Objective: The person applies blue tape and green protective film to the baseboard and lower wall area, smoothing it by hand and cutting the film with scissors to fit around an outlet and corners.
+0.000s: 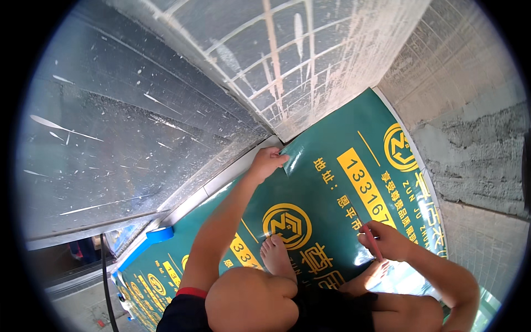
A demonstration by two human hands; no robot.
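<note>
A green protective floor sheet [354, 123] with yellow printing covers the floor beneath me. With its fingers closed, my left hand [269, 164] pinches the sheet's edge by the corner where the dark panel meets the tiled wall. The sheet is slightly lifted and creased there. In my right hand [394, 242] is a slim pinkish-red utility knife [373, 243], pointing up and left above the sheet; its blade cannot be made out. My bare feet [276, 256] rest on the sheet, with my bent knees close below my hands.
A grey tiled wall corner [282, 61] juts out ahead. The paint-spattered dark panel [121, 127] stands on the left. Blue tape [159, 234] lies along the sheet's left edge, near a black cable [105, 282]. Rough cement wall [475, 149] bounds the right.
</note>
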